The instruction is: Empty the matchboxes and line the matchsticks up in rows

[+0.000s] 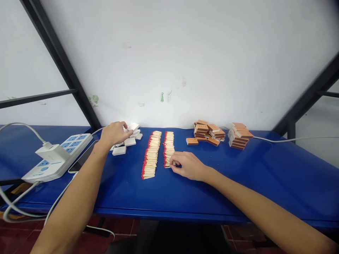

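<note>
Two long rows of red-tipped matches lie on the blue table (238, 176): a left row (151, 154) and a right row (168, 147). My right hand (186, 165) rests at the near end of the right row, its fingers pinched on a few matches. My left hand (114, 133) reaches to a pile of small white box trays (129, 138) at the back left, with fingers curled over one of the trays.
Orange-brown matchbox sleeves sit in two stacks at the back right (208, 132) (239, 135). A white and blue power strip (57, 156) with a plugged adapter lies at the left, beside a dark phone (82, 158). White cables trail off the table's left edge.
</note>
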Demonstrator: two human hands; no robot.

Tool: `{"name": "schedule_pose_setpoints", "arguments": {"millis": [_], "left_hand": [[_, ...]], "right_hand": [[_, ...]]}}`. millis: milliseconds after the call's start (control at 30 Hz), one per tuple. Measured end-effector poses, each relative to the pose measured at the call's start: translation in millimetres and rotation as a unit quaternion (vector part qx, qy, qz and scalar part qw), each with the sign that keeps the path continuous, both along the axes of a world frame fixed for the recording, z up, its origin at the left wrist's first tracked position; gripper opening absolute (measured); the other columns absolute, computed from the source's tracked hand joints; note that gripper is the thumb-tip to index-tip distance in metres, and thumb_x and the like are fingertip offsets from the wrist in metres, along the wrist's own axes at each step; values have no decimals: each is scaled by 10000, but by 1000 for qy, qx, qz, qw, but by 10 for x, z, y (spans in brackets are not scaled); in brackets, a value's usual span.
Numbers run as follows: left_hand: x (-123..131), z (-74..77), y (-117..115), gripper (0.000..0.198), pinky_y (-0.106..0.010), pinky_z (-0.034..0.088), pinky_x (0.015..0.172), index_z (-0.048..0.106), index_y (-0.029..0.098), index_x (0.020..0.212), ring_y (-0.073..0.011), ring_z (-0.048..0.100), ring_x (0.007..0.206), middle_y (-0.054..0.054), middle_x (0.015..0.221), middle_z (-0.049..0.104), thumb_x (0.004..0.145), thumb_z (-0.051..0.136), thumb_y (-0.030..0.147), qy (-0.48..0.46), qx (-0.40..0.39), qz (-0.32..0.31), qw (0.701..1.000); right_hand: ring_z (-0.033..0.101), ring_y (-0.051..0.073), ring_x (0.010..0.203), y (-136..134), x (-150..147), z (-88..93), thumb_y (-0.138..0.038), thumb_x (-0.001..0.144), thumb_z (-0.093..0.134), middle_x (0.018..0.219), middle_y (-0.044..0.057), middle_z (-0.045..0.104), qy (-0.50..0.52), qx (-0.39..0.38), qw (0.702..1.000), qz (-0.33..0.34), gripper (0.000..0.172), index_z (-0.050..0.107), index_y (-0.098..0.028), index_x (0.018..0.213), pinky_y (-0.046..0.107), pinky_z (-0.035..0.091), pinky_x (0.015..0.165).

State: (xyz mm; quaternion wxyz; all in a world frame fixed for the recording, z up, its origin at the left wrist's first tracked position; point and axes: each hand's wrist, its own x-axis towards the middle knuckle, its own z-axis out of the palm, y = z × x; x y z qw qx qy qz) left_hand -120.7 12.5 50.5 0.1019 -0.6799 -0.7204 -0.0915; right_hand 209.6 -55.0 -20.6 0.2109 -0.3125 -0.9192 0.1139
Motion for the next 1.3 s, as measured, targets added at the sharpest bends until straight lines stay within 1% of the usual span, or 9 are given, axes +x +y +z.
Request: {"name": "schedule_pose_setpoints", "arguments": {"millis": [133,367,633,700,800,967,1100,1200,1300], "left_hand": [[-40,16,-11,517,-394,494,716,678,194,1043,-391,667,991,-166,1069,732,790,492,605,0,-1,12,1000],[-101,-23,14,568,-411,491,698,646,192,1110,-414,667,972,-201,1108,711,781,489,627,1,-29,52,998],[78,-32,-28,505,-405,474,723,640,175,1046,-376,651,951,-175,1058,676,864,425,594,-10,57,25,998],[200,-32,-61,428,-379,461,725,634,184,1001,-333,647,925,-140,1004,668,891,426,541,-6,98,-23,995],[433,-28,-145,322,-351,443,739,626,192,921,-260,623,863,-88,903,644,921,430,447,-3,143,-153,978],[849,-71,-343,242,-347,426,769,632,191,904,-220,577,840,-71,877,627,938,442,338,21,98,-365,926],[1066,-168,-456,248,-366,422,790,644,199,958,-232,567,882,-73,944,627,925,504,400,45,35,-435,899],[1146,-237,-497,333,-379,428,826,633,202,975,-246,562,911,-70,978,620,856,611,512,46,3,-452,891],[1184,-280,-518,411,-385,435,838,618,195,981,-254,564,924,-75,1004,620,823,648,574,45,-17,-453,890]], "right_hand": [[478,116,665,-22,15,36,-215,892,569,800,-12,588,-2,-6,1000,-24,24,582,-198,882,249,310,626],[489,120,681,-30,15,40,-291,900,589,819,-13,589,-5,-14,999,-38,128,596,-202,993,251,307,628],[458,108,648,38,26,-22,-255,912,589,789,-21,559,3,-23,999,-44,67,598,-199,948,244,288,620],[448,105,636,34,18,-26,-248,911,591,777,-26,552,8,-25,999,-42,57,591,-200,940,242,283,615],[449,104,629,24,8,-5,-260,899,605,760,-37,545,17,-23,999,-42,75,579,-206,945,238,280,605],[497,131,653,157,137,68,-280,932,546,767,-18,576,20,23,992,-125,100,588,-217,997,256,307,603],[585,204,873,410,394,47,-218,918,517,988,71,628,12,92,974,-207,217,616,-199,1111,309,424,753],[562,266,1095,565,549,-24,-175,885,519,1207,130,600,-6,113,971,-213,364,603,-174,1239,381,435,938],[526,290,1174,633,602,-87,-168,876,520,1301,144,586,-23,92,973,-212,458,566,-151,1332,418,417,1002]]}}
